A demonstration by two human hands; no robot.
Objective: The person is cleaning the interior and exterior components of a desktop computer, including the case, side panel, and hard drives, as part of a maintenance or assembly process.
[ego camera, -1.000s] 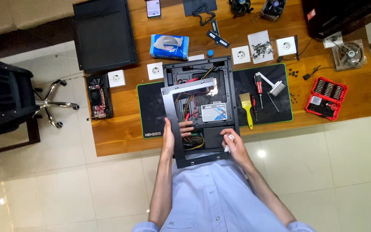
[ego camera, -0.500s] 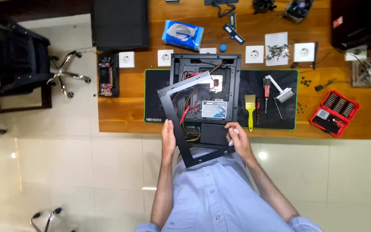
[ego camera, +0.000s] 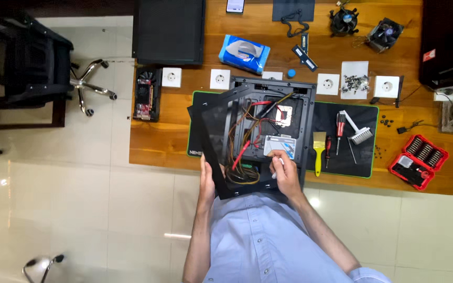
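Note:
An open black computer case (ego camera: 306, 112) lies flat on a dark desk mat (ego camera: 363, 162), with red, yellow and black cables and a silver drive (ego camera: 279, 144) inside. A dark tinted side panel (ego camera: 213, 126) is tilted up over the left half of the case. My left hand (ego camera: 207, 183) grips the panel's lower left edge. My right hand (ego camera: 285, 175) holds its lower right corner, fingers close to the drive.
To the right of the case lie a yellow brush (ego camera: 319, 152), a red screwdriver (ego camera: 340, 126) and a red bit box (ego camera: 418, 160). A blue tissue pack (ego camera: 244, 53), a graphics card (ego camera: 147, 99) and cooling fans (ego camera: 344, 21) are on the wooden desk. A black office chair (ego camera: 32, 63) stands at the left.
The side panel has lifted off the case and swung left, now more tilted. Both hands have stayed on its lower edge.

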